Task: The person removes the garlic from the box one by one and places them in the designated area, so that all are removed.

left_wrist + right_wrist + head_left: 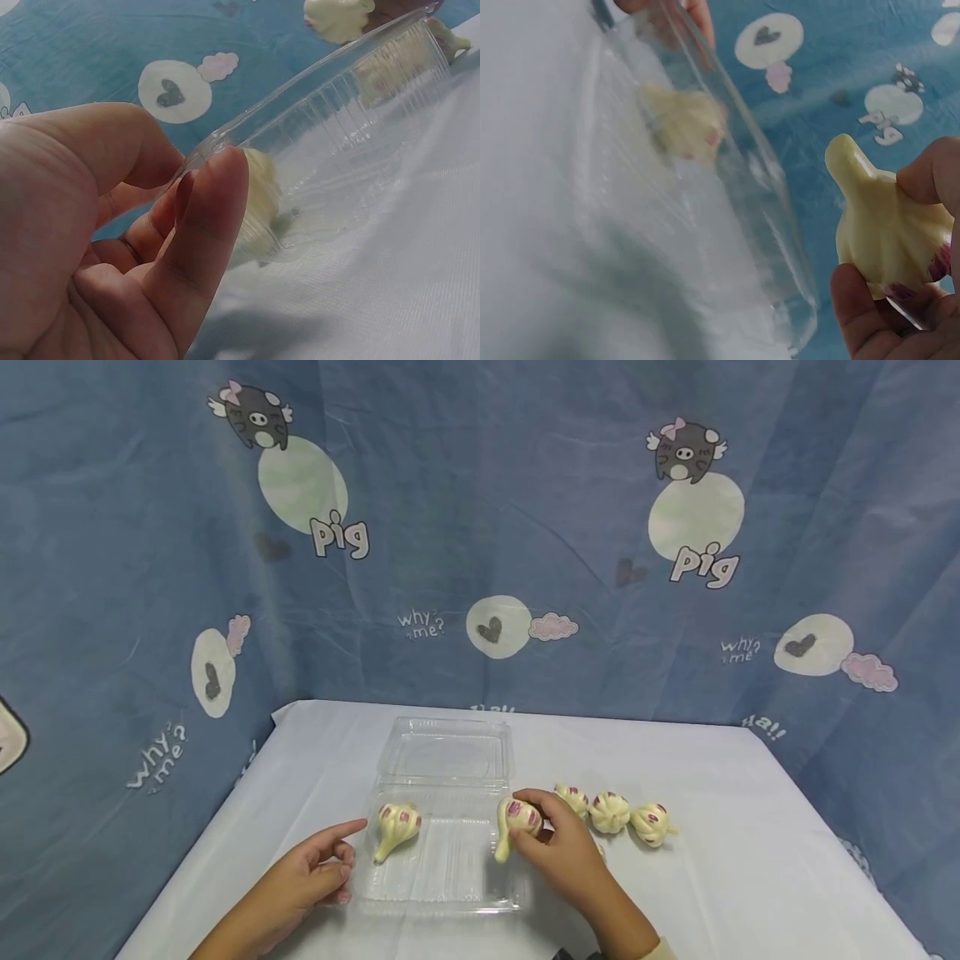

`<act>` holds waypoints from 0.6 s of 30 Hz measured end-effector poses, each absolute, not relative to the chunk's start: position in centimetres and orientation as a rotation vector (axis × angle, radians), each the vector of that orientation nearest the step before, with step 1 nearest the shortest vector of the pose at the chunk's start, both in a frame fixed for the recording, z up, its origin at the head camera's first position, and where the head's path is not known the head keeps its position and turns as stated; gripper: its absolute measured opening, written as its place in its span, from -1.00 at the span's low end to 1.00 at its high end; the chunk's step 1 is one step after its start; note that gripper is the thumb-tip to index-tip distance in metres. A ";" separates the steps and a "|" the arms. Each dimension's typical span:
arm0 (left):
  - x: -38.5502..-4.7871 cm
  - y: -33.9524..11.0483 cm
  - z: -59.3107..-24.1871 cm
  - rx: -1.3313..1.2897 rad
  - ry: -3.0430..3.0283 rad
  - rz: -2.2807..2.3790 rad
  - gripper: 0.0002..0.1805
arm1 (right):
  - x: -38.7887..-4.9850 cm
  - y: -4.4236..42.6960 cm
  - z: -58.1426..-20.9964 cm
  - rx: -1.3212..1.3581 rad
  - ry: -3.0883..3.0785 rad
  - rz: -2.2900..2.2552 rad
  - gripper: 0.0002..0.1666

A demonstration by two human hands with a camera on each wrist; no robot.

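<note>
My right hand (558, 843) holds a garlic bulb (885, 217), cream with purple patches, between thumb and fingers. It is raised over the right side of a clear plastic box (450, 868), its stem end towards the left and down. Another garlic bulb (397, 829) lies inside the box at the left. Beside the left wall is my left hand (303, 877), index finger stretched out to the rim and the other fingers loosely bent. In the left wrist view its fingertips (225, 169) are against the box rim.
The box's lid (448, 753) lies folded back behind it. On the white tablecloth (750, 877) to the right are several more garlic bulbs (610, 812), one partly hidden by my right arm. A blue printed curtain (465, 527) closes off the back and sides.
</note>
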State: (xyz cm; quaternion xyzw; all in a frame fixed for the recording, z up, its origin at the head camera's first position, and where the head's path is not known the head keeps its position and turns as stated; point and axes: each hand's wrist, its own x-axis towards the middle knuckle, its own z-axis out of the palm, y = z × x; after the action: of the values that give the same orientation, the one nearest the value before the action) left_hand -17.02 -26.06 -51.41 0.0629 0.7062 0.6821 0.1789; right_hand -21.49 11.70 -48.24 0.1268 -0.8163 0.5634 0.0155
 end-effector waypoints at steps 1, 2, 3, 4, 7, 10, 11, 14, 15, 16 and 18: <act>-17.0 -26.1 -51.4 0.178 1.996 1.930 -0.18 | -21.5 11.9 -48.2 0.386 -2.532 1.759 -0.50; -17.1 -26.1 -51.4 0.179 1.997 1.931 -0.19 | -21.6 12.2 -48.1 0.377 -2.526 1.761 -0.50; -17.1 -26.1 -51.4 0.178 1.997 1.931 -0.19 | -21.6 12.4 -48.1 0.369 -2.521 1.765 -0.50; -17.1 -26.1 -51.4 0.177 1.999 1.929 -0.19 | -21.6 12.7 -48.1 0.365 -2.523 1.762 -0.50; -17.2 -26.1 -51.5 0.167 2.002 1.922 -0.20 | -21.6 13.4 -48.3 0.352 -2.533 1.749 -0.50; -17.2 -26.1 -51.5 0.154 2.009 1.911 -0.20 | -21.5 14.1 -48.4 0.342 -2.529 1.742 -0.51; -17.2 -26.1 -51.5 0.151 2.009 1.910 -0.20 | -21.5 14.2 -48.3 0.335 -2.520 1.748 -0.51; -17.2 -26.1 -51.4 0.144 2.013 1.908 -0.20 | -21.4 14.7 -48.2 0.330 -2.498 1.764 -0.50; -17.2 -26.0 -51.4 0.143 2.014 1.907 -0.20 | -21.3 14.8 -48.1 0.331 -2.493 1.769 -0.50; -17.3 -26.0 -51.4 0.141 2.016 1.906 -0.20 | -21.2 14.9 -48.0 0.331 -2.489 1.771 -0.50; -17.3 -26.0 -51.4 0.141 2.015 1.907 -0.21 | -21.1 15.2 -47.8 0.325 -2.486 1.767 -0.50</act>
State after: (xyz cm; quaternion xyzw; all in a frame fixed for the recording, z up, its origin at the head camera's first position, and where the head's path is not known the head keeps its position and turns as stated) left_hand -17.29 -26.00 -51.36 0.0500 0.7134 0.6751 0.1809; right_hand -21.10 15.19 -47.81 0.1060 -0.8099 0.5758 0.0373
